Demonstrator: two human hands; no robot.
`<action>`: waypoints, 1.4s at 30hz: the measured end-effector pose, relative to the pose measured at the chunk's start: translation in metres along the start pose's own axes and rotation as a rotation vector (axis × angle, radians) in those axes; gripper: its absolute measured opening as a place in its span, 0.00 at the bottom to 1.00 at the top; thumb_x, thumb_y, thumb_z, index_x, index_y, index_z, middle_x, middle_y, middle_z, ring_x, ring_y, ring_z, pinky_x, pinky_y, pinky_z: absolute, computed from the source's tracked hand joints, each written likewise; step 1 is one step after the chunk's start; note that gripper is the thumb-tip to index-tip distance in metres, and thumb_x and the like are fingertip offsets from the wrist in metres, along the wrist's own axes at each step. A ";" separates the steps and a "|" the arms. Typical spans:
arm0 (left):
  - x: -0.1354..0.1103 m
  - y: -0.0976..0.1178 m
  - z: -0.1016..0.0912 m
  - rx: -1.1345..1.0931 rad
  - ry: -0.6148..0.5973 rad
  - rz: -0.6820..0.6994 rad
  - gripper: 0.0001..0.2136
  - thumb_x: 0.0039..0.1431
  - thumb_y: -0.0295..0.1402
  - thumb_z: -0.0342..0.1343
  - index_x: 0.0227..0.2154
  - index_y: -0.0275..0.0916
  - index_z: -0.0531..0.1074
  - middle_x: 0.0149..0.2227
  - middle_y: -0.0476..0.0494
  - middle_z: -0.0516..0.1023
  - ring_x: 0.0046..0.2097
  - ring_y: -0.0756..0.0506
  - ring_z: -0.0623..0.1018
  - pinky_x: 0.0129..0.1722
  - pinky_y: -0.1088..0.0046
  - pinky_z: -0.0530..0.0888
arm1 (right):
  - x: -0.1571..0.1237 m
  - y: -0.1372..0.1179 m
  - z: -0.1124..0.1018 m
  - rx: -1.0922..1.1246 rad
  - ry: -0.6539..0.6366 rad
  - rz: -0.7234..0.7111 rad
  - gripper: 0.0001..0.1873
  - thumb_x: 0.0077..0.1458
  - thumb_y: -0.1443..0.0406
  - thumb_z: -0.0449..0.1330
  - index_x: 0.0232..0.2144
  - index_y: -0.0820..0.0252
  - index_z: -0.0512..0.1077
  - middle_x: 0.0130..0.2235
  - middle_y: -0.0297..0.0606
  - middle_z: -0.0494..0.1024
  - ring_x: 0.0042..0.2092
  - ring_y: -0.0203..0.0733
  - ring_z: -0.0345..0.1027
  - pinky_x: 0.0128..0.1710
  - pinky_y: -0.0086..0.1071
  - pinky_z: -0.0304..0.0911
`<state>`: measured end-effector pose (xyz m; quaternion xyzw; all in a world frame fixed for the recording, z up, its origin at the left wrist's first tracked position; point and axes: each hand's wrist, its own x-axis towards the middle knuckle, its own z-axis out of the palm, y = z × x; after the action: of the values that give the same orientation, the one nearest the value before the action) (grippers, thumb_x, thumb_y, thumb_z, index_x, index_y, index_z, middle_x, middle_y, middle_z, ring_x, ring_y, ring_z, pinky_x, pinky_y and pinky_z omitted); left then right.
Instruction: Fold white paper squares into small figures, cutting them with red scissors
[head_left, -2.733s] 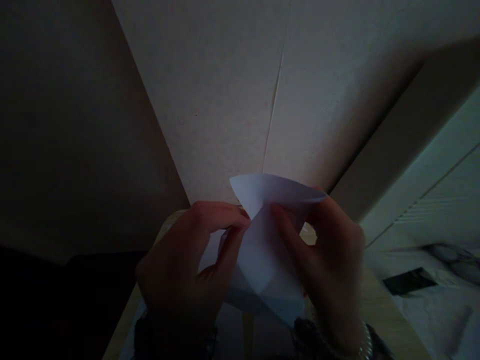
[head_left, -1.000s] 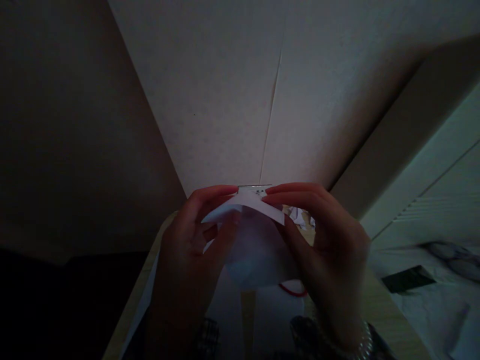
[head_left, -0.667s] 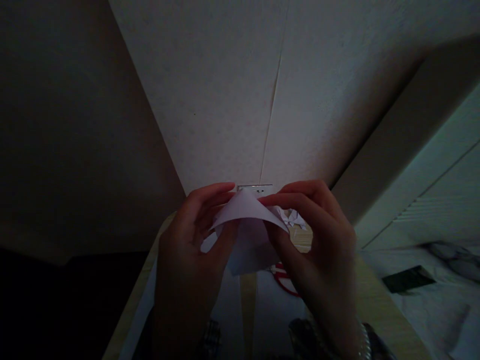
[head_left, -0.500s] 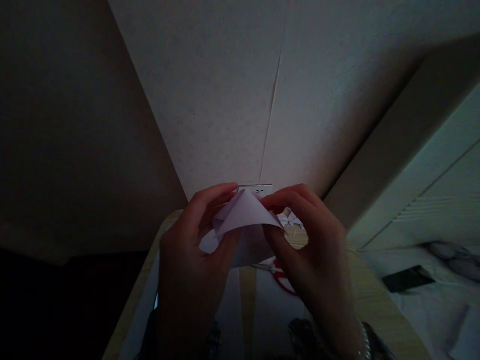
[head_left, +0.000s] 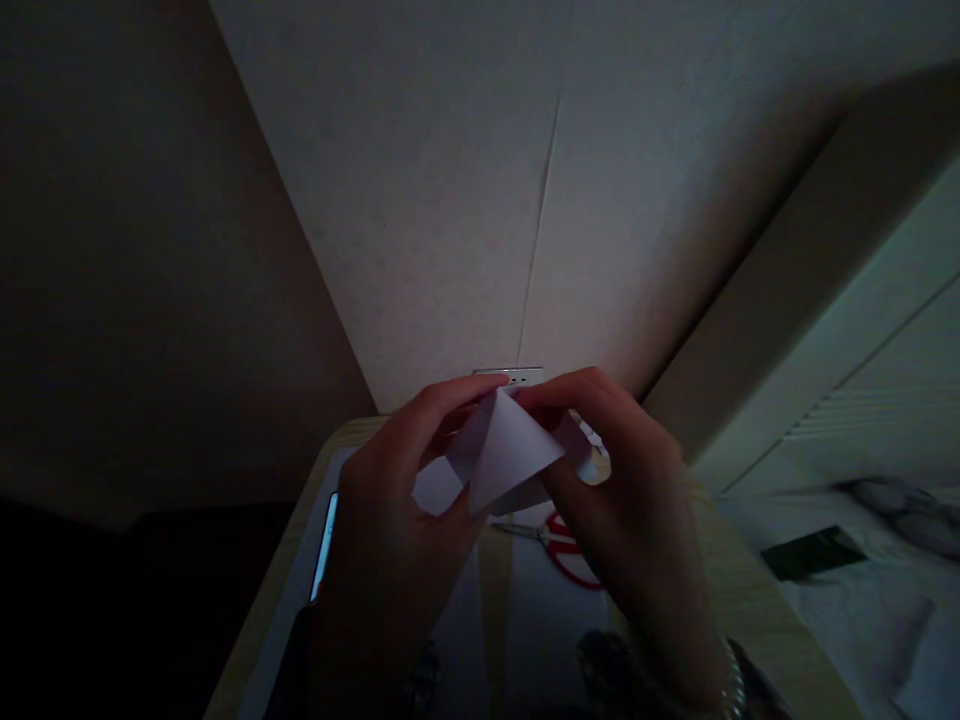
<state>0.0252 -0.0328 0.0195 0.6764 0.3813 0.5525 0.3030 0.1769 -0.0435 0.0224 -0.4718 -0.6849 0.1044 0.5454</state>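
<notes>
A folded sheet of white paper (head_left: 511, 452) is held up above the table, its peak pointing toward the wall and its flaps spread apart. My left hand (head_left: 409, 500) grips its left side, thumb low at the near corner and fingers up at the peak. On the other side my right hand (head_left: 619, 480) pinches the paper, with the thumb tucked under the right flap and the fingers behind the top. Part of the fingertips is hidden by the paper. Below the hands lie scissors (head_left: 562, 545) with red handles.
White sheets (head_left: 547, 640) cover much of the wooden table (head_left: 750, 610). A lit phone (head_left: 324, 545) lies at the left. Paper scraps (head_left: 592, 437) sit behind my right hand. A wall socket (head_left: 529, 376) is straight ahead; a dark flat object (head_left: 814, 553) rests at the right.
The paper has turned and been reshaped, so a crease now runs down its front from the peak. My left hand has shifted right, bringing more of the phone into view.
</notes>
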 end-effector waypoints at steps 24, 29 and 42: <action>0.001 -0.005 0.002 0.384 -0.089 0.326 0.24 0.50 0.14 0.58 0.50 0.39 0.73 0.48 0.46 0.85 0.49 0.45 0.83 0.51 0.75 0.79 | 0.001 0.001 0.001 0.202 0.051 0.172 0.03 0.56 0.65 0.67 0.31 0.55 0.76 0.32 0.28 0.80 0.37 0.40 0.71 0.45 0.38 0.62; -0.003 -0.010 -0.015 0.157 -0.300 0.178 0.31 0.53 0.25 0.65 0.60 0.48 0.68 0.60 0.49 0.77 0.57 0.44 0.79 0.56 0.73 0.77 | 0.000 0.004 -0.004 0.288 0.055 0.167 0.04 0.57 0.67 0.67 0.31 0.54 0.77 0.30 0.25 0.78 0.35 0.34 0.70 0.35 0.31 0.62; 0.000 0.003 0.004 0.067 -0.036 0.014 0.09 0.60 0.29 0.61 0.40 0.48 0.81 0.42 0.55 0.87 0.40 0.47 0.86 0.40 0.76 0.83 | 0.001 0.003 -0.005 0.400 0.010 0.194 0.05 0.56 0.69 0.67 0.30 0.53 0.77 0.29 0.27 0.78 0.32 0.35 0.70 0.29 0.30 0.61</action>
<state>0.0295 -0.0340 0.0216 0.6988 0.3893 0.5292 0.2830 0.1829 -0.0432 0.0227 -0.4185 -0.5994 0.2877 0.6187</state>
